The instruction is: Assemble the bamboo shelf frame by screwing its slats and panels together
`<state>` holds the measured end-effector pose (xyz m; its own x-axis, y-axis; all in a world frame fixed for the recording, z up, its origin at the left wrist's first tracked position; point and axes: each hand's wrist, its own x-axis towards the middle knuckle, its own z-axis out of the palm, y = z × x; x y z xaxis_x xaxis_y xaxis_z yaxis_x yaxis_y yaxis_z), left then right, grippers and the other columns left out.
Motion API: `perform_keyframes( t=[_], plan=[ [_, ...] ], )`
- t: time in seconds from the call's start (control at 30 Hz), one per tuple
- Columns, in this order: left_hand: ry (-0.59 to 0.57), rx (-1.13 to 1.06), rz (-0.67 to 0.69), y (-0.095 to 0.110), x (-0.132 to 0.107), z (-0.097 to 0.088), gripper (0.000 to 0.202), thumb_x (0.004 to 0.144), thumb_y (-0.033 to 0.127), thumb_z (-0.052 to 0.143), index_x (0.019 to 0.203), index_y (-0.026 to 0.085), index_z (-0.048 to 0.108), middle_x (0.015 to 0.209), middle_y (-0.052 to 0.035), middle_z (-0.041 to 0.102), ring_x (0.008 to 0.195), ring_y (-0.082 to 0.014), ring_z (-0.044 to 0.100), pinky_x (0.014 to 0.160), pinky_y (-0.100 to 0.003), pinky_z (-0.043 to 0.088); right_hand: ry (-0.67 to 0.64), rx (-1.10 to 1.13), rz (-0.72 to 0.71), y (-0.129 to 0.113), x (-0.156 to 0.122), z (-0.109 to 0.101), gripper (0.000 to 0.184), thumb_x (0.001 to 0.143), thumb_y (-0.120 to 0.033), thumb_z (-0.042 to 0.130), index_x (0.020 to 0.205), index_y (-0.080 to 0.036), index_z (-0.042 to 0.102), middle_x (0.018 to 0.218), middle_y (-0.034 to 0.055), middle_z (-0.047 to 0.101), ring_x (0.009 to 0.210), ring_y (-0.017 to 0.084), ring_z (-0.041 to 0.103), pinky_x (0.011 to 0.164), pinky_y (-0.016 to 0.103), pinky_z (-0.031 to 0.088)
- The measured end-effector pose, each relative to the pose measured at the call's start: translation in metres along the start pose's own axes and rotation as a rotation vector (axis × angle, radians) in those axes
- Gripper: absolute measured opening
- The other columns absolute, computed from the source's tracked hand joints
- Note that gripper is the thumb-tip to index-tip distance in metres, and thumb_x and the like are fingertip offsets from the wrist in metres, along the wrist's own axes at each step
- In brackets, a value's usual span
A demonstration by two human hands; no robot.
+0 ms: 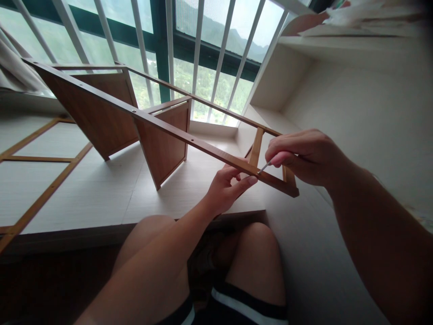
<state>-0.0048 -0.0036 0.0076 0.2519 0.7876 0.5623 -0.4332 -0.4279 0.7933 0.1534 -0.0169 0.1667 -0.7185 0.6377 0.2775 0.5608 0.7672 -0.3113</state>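
A brown wooden shelf frame (169,129) lies on its side, its two long rails slanting down from the upper left toward me. My left hand (225,187) grips the near rail close to its right end, thumb on the lower edge and fingers partly hidden behind. Closed around a thin metal hex key (264,168), my right hand (304,153) holds its tip against the top face of that rail, just right of my left thumb. Most of the key is hidden in the fingers. A short crosspiece (256,146) joins the rails beside my hands.
Two wooden panels (165,140) hang between the rails and reach down to the pale ledge (135,194). Another wooden frame (50,192) lies at left. Behind stand white window bars (198,49). A white wall recess (352,99) is at right, and my knees are below the ledge edge.
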Motion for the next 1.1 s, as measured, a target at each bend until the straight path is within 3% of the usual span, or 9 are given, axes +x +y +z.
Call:
perform_keyframes(
  t=[0.23,0.57,0.73,0.87,1.1],
  plan=[
    [0.017,-0.028,-0.013,-0.001,-0.001,0.001,0.024,0.082,0.040,0.068,0.092,0.019,0.072,0.115,-0.0079,0.062,0.093,-0.0187,0.055,0.076,-0.031,0.045,0.006,-0.026,0.046,-0.002,-0.001,0.002,0.036,0.089,-0.056,0.053,0.076,-0.027,0.067,0.056,-0.0004,0.052,0.051,0.016,0.043,0.051,0.031,0.033],
    [0.017,-0.036,-0.012,-0.002,-0.001,0.001,0.023,0.082,0.040,0.068,0.091,0.020,0.072,0.111,-0.0074,0.062,0.096,-0.0193,0.056,0.080,-0.031,0.045,0.017,0.001,0.081,-0.003,-0.003,0.003,0.034,0.090,-0.054,0.052,0.077,-0.026,0.068,0.057,-0.0004,0.055,0.051,0.015,0.047,0.052,0.030,0.037],
    [0.007,-0.026,-0.007,0.000,0.000,0.001,0.022,0.082,0.039,0.068,0.091,0.019,0.072,0.114,-0.0075,0.062,0.094,-0.0187,0.055,0.075,-0.030,0.044,0.074,0.046,0.065,0.004,-0.006,0.008,0.026,0.090,-0.050,0.056,0.084,-0.029,0.069,0.068,0.0021,0.063,0.060,0.019,0.056,0.056,0.032,0.043],
    [0.014,-0.028,-0.004,-0.001,0.000,0.001,0.022,0.082,0.040,0.067,0.090,0.020,0.072,0.112,-0.0073,0.062,0.097,-0.0199,0.055,0.080,-0.031,0.045,0.130,0.038,0.056,0.006,-0.010,0.012,0.016,0.088,-0.043,0.061,0.093,-0.030,0.070,0.078,0.0036,0.068,0.067,0.022,0.061,0.060,0.034,0.046],
    [0.008,-0.026,0.001,-0.002,0.000,0.001,0.023,0.082,0.040,0.068,0.095,0.022,0.073,0.109,-0.0068,0.063,0.097,-0.0200,0.055,0.079,-0.032,0.045,0.081,0.107,0.049,-0.005,-0.009,0.006,0.016,0.091,-0.036,0.059,0.101,-0.033,0.071,0.088,0.0026,0.071,0.074,0.020,0.065,0.064,0.035,0.052]
  ],
)
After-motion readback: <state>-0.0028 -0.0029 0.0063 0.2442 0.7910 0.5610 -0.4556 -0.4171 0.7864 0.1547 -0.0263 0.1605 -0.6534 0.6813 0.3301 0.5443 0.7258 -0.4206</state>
